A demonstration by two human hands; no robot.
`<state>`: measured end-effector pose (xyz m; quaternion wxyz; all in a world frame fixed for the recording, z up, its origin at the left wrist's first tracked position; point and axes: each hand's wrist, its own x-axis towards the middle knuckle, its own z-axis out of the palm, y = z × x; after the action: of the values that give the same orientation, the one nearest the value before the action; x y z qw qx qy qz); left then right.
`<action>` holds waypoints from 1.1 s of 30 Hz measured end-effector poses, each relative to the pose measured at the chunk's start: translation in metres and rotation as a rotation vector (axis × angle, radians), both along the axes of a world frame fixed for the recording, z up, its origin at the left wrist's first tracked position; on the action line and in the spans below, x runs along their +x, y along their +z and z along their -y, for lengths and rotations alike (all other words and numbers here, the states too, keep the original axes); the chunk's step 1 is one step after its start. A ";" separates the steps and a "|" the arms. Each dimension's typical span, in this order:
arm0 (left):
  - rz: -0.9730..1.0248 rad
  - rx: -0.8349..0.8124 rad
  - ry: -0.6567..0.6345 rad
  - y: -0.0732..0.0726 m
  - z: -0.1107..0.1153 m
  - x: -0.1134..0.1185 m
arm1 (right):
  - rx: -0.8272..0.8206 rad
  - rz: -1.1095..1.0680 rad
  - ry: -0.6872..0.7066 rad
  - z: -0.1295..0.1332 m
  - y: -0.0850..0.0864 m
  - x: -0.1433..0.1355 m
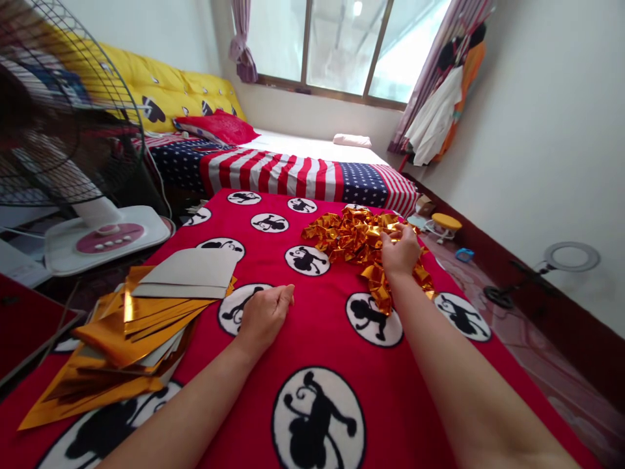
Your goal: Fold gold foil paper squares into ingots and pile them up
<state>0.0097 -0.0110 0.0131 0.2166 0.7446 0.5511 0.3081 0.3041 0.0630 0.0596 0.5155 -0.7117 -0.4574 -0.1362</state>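
My left hand [266, 314] is closed in a loose fist over the red cloth [312, 329], near its middle, with nothing visible in it. My right hand [401, 250] is at the right part of the pile of crumpled gold foil pieces [349, 234], its fingers curled together; whatever they hold is too small to make out. Left of my left hand lies a fanned stack of flat gold foil sheets [117, 332], partly grey-white. Pale grey sheets [188, 268] rest on top of that stack.
A fan [105, 238] with a wire cage stands at the left. Behind the cloth is a bed with a flag-patterned cover [283, 172]. On the floor at the right are a yellow stool [446, 221] and a ring light [572, 256]. Clothes [432, 120] hang by the window.
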 end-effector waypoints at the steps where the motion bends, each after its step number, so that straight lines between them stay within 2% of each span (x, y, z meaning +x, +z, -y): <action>1: -0.011 0.003 -0.002 0.000 0.000 0.000 | 0.004 -0.009 0.003 0.006 -0.004 -0.010; 2: -0.023 0.007 -0.005 0.000 0.000 0.000 | 0.012 -0.036 0.026 0.014 -0.008 -0.024; 5: -0.041 0.015 -0.019 -0.001 0.000 0.000 | -0.031 -0.144 0.265 0.050 -0.025 -0.079; 9: -0.025 0.049 -0.016 -0.005 -0.001 -0.001 | -0.249 -0.187 0.602 0.097 -0.046 -0.145; 11: 0.008 0.083 -0.017 -0.008 -0.002 -0.002 | -0.328 -0.191 0.657 0.109 -0.054 -0.162; 15: 0.074 0.191 0.018 -0.008 -0.005 -0.005 | -0.363 -0.130 0.674 0.115 -0.062 -0.167; 18: -0.037 0.325 0.084 0.007 -0.011 -0.014 | -0.366 -0.105 0.673 0.113 -0.063 -0.165; 21: -0.265 0.384 0.276 0.025 -0.020 -0.034 | -0.369 -0.090 0.675 0.112 -0.061 -0.164; 23: -0.371 0.365 0.404 0.029 -0.029 -0.053 | -0.373 -0.091 0.672 0.113 -0.061 -0.165; 25: -0.448 0.266 0.512 0.023 -0.039 -0.071 | -0.382 -0.087 0.665 0.113 -0.061 -0.167; 27: -0.484 0.069 0.591 0.012 -0.048 -0.086 | -0.390 -0.080 0.659 0.113 -0.061 -0.167; 29: -0.528 -0.048 0.598 0.000 -0.053 -0.095 | -0.391 -0.078 0.658 0.113 -0.061 -0.168; 33: -0.629 -0.029 0.576 -0.009 -0.053 -0.095 | -0.389 -0.079 0.662 0.114 -0.060 -0.168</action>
<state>-0.0852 0.0424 0.0041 -0.0466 0.6148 0.7802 0.1059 0.1361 -0.0512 -0.0006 0.4041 -0.6147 -0.6596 0.1543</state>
